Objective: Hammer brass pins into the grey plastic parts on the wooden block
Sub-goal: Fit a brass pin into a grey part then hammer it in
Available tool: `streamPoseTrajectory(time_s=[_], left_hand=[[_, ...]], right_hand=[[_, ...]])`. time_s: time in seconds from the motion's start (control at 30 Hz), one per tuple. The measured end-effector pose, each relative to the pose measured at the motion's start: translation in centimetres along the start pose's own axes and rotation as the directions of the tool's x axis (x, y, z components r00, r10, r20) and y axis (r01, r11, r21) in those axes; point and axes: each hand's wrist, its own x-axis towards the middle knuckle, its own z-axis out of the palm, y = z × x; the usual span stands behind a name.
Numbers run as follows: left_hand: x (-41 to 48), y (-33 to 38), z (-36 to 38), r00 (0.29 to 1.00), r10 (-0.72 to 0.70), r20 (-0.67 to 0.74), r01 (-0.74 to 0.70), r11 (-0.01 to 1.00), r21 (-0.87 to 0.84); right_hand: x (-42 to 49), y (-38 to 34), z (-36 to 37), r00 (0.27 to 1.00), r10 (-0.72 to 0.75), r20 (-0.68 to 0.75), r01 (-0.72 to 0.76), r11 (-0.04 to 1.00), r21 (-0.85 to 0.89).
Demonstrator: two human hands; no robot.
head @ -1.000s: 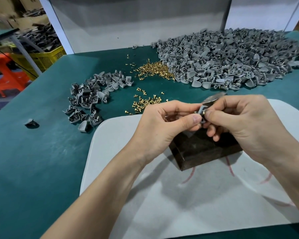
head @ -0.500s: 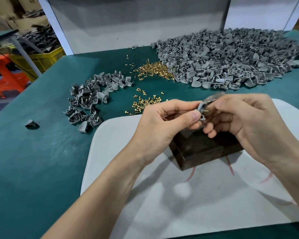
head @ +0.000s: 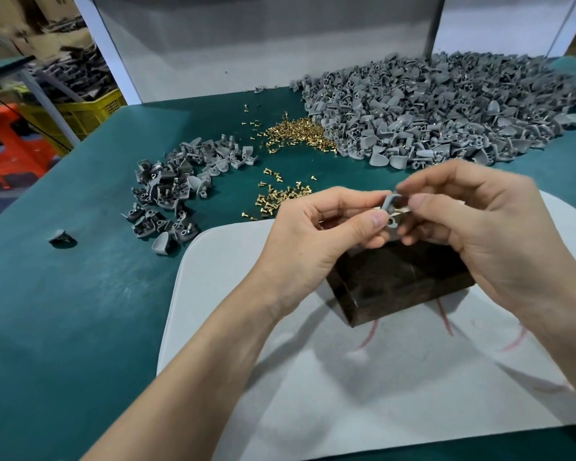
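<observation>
Head view of the bench. The left hand (head: pixel 316 234) is curling its fingers and pinching a small grey plastic part (head: pixel 389 207) between thumb and forefinger, just above the far edge of the dark rectangular wooden block (head: pixel 396 281). The right hand (head: pixel 479 227), fingers likewise curled, is bringing its thumb and forefinger tips onto the upper edge of the same part. Whether it is also holding a pin cannot be told. The block is lying at frame centre on a pale grey rounded mat (head: pixel 280 377), which is covering the green table (head: pixel 80 294). A large heap of grey plastic parts (head: pixel 446 111) is filling the upper right, a smaller heap of grey parts (head: pixel 180 188) is lying at centre left, and a single stray grey part (head: pixel 59 237) is sitting at far left. Loose brass pins (head: pixel 296 133) are lying between the two heaps, with a second scatter of brass pins (head: pixel 280 197) just beyond the left hand. Against the frame one second earlier, the shiny metal piece above the right forefinger is no longer showing, more of the part's upper edge is showing between the fingertips, and the block and heaps are lying as before.
</observation>
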Motion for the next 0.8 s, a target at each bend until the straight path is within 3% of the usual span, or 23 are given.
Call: streamPoseTrajectory(time_s=[0.1, 0.3, 0.37, 0.47, 0.63, 0.7, 0.73, 0.77, 0.8], left_hand=[[0.1, 0.1, 0.1, 0.999, -0.026, -0.023, 0.026, 0.999, -0.038], [0.0, 0.2, 0.1, 0.999, -0.033, -0.039, 0.034, 0.999, 0.029], [-0.1, 0.1, 0.2, 0.996, 0.049, -0.079, -0.035, 0.984, 0.172], [-0.2, -0.3, 0.1, 0.980, 0.197, -0.038, -0.157, 0.870, 0.467], [0.1, -0.6, -0.3, 0.954, 0.299, 0.030, -0.244, 0.712, 0.659], [0.3, -0.8, -0.7, 0.961, 0.277, 0.017, -0.219, 0.720, 0.659], [0.4, -0.9, -0.9, 0.968, 0.250, 0.010, -0.196, 0.735, 0.649], [0.5, -1.0, -1.0, 0.975, 0.224, 0.008, -0.178, 0.750, 0.637], [0.6, -1.2, -1.0, 0.981, 0.195, 0.009, -0.158, 0.768, 0.620]], right_hand=[[0.0, -0.3, -0.2, 0.996, -0.065, 0.063, 0.073, 0.989, -0.128], [-0.1, -0.7, -0.2, 0.995, -0.003, 0.100, 0.012, 0.996, -0.090], [0.1, -0.6, -0.4, 0.995, 0.070, 0.071, -0.066, 0.996, -0.055], [0.4, -0.7, -0.4, 0.988, 0.155, 0.016, -0.154, 0.987, -0.051], [0.1, -1.8, 0.3, 0.949, 0.295, 0.108, -0.277, 0.949, -0.151], [1.3, -2.0, -1.3, 0.968, 0.251, -0.012, -0.241, 0.916, -0.322], [2.3, -2.0, -2.8, 0.974, 0.203, -0.103, -0.227, 0.826, -0.515], [3.2, -2.1, -4.2, 0.971, 0.186, -0.149, -0.234, 0.626, -0.744], [3.8, -1.9, -5.3, 0.955, 0.235, -0.182, -0.259, 0.357, -0.897]])
